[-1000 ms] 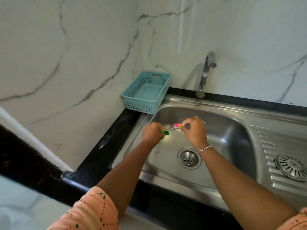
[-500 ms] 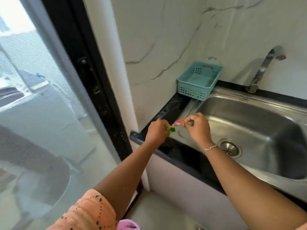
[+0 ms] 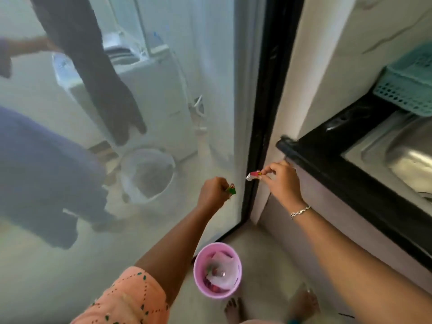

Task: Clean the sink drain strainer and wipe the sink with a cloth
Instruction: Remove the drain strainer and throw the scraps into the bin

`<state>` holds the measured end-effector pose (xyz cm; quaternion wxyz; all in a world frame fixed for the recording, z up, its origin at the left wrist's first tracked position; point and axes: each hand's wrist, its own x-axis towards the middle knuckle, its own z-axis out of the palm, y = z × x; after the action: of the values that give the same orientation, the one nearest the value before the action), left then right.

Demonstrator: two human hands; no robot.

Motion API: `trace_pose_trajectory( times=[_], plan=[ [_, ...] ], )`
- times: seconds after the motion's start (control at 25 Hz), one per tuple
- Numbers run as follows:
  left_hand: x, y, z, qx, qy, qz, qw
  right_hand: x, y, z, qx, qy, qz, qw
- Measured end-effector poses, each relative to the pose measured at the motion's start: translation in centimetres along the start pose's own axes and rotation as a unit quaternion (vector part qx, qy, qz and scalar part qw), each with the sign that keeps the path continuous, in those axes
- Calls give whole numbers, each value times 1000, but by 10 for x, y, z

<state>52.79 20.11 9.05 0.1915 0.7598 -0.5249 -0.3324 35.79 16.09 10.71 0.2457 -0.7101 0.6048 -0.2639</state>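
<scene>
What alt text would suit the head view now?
A person's left hand holds a green scrap and the right hand pinches a pink wrapper, near a pink bin on the floor beside the sink counter.

Sink [image 3: 402,146] was brushed s/s metal, soft sheen; bench [image 3: 346,183] blk, glossy stone-look. Basket [image 3: 406,97] & bin [image 3: 217,293] were smooth plastic. Sleeve [image 3: 131,298] matt cloth; bracelet [image 3: 300,211] shiny metal; wrapper [image 3: 253,176] glossy foil. Wall [image 3: 339,54] polished marble-look.
</scene>
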Motion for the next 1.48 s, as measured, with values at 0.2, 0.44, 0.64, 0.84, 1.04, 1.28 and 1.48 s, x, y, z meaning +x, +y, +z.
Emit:
trace_pose_trajectory(
  times=[0.2, 0.44, 0.64, 0.84, 1.04, 1.28, 1.48],
  plan=[
    [-19, -85, 25, -5, -24, -100, 995, -43, 18, 77, -32, -110, 32, 993],
    [-43, -148, 74, -38, -37, -189, 981, -96, 55, 136, -129, -237, 40, 962],
    [-48, -172, 117, -61, -38, -249, 966, -120, 84, 171, -179, -288, 43, 940],
    [-41, -191, 163, -88, -44, -287, 953, -131, 113, 210, -183, -304, 40, 934],
    [-29, -210, 187, -133, -29, -321, 937, -132, 133, 241, -175, -321, 43, 930],
    [-24, -225, 194, -142, -12, -347, 927, -123, 144, 262, -171, -338, 37, 925],
    [-31, -232, 192, -152, 0, -362, 920, -117, 152, 263, -160, -357, 44, 919]
  ],
)
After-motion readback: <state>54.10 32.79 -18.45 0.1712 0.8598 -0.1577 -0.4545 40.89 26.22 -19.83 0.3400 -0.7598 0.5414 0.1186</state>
